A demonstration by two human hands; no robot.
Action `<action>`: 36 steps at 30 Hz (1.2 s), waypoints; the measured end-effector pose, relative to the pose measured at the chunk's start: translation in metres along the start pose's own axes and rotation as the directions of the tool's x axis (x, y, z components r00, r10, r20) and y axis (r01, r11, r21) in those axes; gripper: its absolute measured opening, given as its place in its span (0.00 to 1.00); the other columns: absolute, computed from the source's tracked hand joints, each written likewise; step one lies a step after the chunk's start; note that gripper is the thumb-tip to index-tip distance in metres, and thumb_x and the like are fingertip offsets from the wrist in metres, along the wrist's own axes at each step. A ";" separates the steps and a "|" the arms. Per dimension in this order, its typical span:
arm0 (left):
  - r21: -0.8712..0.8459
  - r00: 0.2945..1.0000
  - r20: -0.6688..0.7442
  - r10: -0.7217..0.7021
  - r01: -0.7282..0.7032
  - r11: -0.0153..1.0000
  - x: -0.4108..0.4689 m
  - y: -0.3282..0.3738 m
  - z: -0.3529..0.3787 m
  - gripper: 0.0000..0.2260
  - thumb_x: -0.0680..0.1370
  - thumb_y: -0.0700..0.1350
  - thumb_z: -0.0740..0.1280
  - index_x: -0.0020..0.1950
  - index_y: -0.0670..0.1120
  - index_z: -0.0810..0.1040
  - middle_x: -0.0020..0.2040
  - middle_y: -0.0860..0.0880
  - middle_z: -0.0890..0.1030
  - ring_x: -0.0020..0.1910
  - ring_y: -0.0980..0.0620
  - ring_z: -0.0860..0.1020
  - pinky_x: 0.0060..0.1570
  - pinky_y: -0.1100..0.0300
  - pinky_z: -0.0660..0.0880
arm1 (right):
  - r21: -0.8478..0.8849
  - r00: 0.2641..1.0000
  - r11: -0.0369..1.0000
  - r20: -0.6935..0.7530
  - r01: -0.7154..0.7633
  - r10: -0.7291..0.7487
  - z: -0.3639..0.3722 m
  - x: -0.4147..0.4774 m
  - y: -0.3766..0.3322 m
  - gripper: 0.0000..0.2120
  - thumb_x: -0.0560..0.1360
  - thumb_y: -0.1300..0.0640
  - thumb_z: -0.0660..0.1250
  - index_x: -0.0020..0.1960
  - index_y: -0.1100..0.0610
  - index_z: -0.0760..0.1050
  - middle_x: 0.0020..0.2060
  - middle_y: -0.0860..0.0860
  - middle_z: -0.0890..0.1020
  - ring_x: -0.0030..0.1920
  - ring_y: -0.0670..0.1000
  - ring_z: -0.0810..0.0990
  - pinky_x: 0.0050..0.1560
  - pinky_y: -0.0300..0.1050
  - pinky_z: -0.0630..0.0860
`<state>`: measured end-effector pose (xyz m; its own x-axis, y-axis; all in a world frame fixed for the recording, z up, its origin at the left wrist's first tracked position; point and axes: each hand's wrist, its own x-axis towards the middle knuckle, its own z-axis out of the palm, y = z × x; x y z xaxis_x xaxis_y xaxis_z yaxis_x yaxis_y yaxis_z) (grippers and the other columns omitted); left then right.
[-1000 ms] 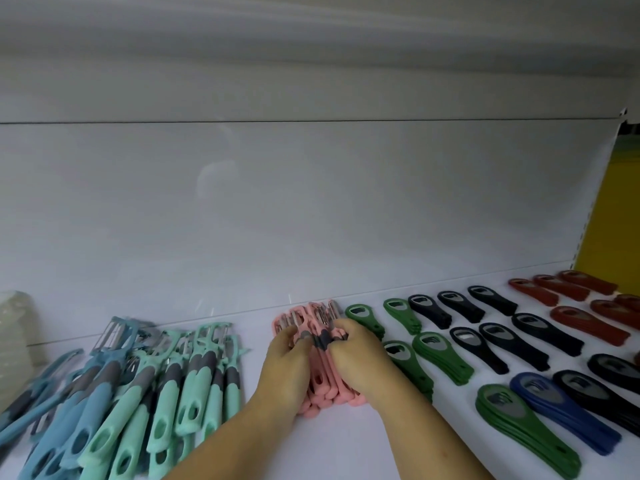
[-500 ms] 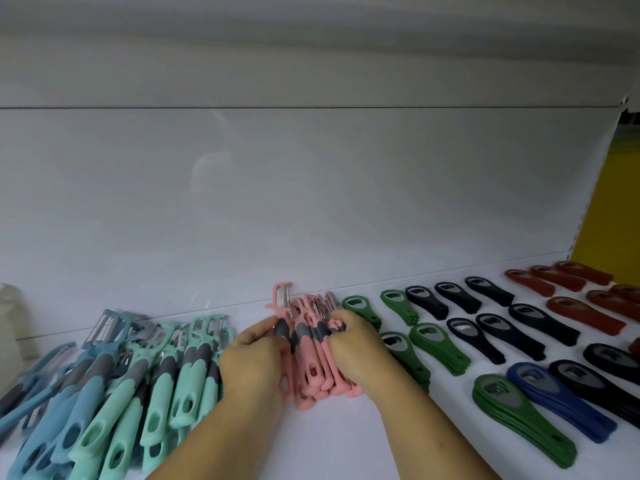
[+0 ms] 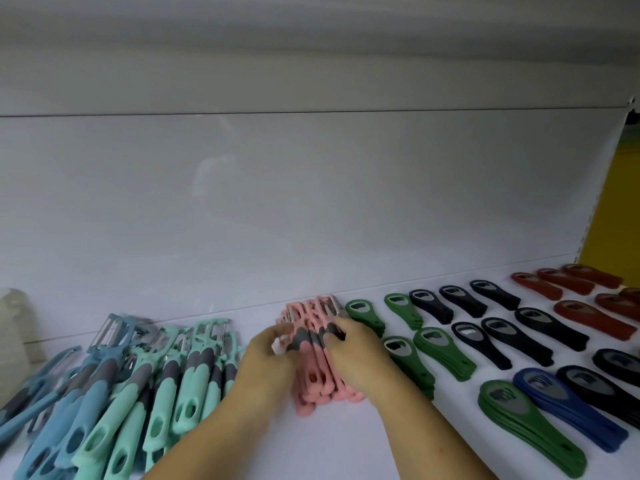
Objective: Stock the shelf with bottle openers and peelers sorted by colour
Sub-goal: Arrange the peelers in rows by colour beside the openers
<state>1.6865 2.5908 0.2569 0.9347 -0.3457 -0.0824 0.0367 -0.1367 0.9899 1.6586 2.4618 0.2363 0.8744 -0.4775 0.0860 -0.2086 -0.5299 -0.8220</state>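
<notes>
**A:** How do the pink peelers [image 3: 313,382] look?

**B:** They have pink handles with grey grip bands and metal blades at the far end. They are packed side by side in a tight bunch on the white shelf [image 3: 329,445], mid-row, with the handles pointing near.

**A:** And the hands?

**B:** The left hand [image 3: 270,356] and right hand [image 3: 358,356] curl round the bunch from either side, squeezing it between them.

**A:** What lies around it?

**B:** To the left are mint peelers [image 3: 194,386] and, further left, blue peelers [image 3: 79,403], both heaped loosely. Just right are green bottle openers [image 3: 440,351] in stacks, then black bottle openers [image 3: 491,344]. Red bottle openers [image 3: 588,317] are far right and blue bottle openers [image 3: 568,410] near right.

**A:** Any container?

**B:** Only a pale translucent thing [image 3: 14,323] at the left edge. I cannot tell what it is or what it holds.
</notes>
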 end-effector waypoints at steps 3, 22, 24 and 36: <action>-0.012 0.987 0.160 -0.008 0.011 1.000 -0.006 -0.009 0.003 0.23 0.74 0.32 0.65 0.65 0.50 0.68 0.47 0.43 0.80 0.28 0.54 0.80 0.24 0.63 0.74 | 0.015 1.000 1.000 -0.003 -0.011 0.011 0.000 0.001 -0.002 0.10 0.78 0.55 0.58 0.55 0.52 0.74 0.52 0.50 0.78 0.47 0.50 0.77 0.41 0.40 0.71; 0.028 0.987 0.163 -0.003 -0.001 1.000 -0.005 -0.014 0.013 0.13 0.70 0.35 0.62 0.52 0.48 0.75 0.32 0.45 0.77 0.26 0.52 0.73 0.26 0.63 0.67 | -0.008 0.996 0.997 0.042 -0.079 0.080 0.003 -0.005 -0.003 0.12 0.75 0.50 0.59 0.54 0.53 0.73 0.48 0.52 0.79 0.47 0.56 0.80 0.42 0.49 0.80; 0.068 0.985 0.172 0.022 -0.034 0.997 -0.005 -0.014 0.014 0.13 0.74 0.31 0.59 0.51 0.46 0.74 0.31 0.46 0.75 0.25 0.53 0.72 0.26 0.63 0.66 | 0.010 0.996 0.997 0.032 -0.081 0.080 -0.001 -0.004 -0.003 0.11 0.76 0.50 0.58 0.55 0.52 0.73 0.46 0.52 0.79 0.43 0.54 0.79 0.35 0.43 0.76; 0.213 0.956 0.216 0.197 -0.243 0.946 -0.031 0.002 -0.003 0.11 0.74 0.34 0.62 0.44 0.51 0.74 0.45 0.50 0.76 0.34 0.56 0.76 0.35 0.67 0.75 | -0.026 1.000 1.000 -0.022 -0.006 0.006 -0.007 -0.010 -0.011 0.08 0.77 0.53 0.59 0.52 0.54 0.74 0.43 0.51 0.80 0.40 0.52 0.79 0.33 0.40 0.73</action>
<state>1.6581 2.6038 0.2614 0.8247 -0.5582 0.0909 -0.2674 -0.2433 0.9324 1.6487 2.4675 0.2483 0.8632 -0.4961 0.0938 -0.2253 -0.5448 -0.8077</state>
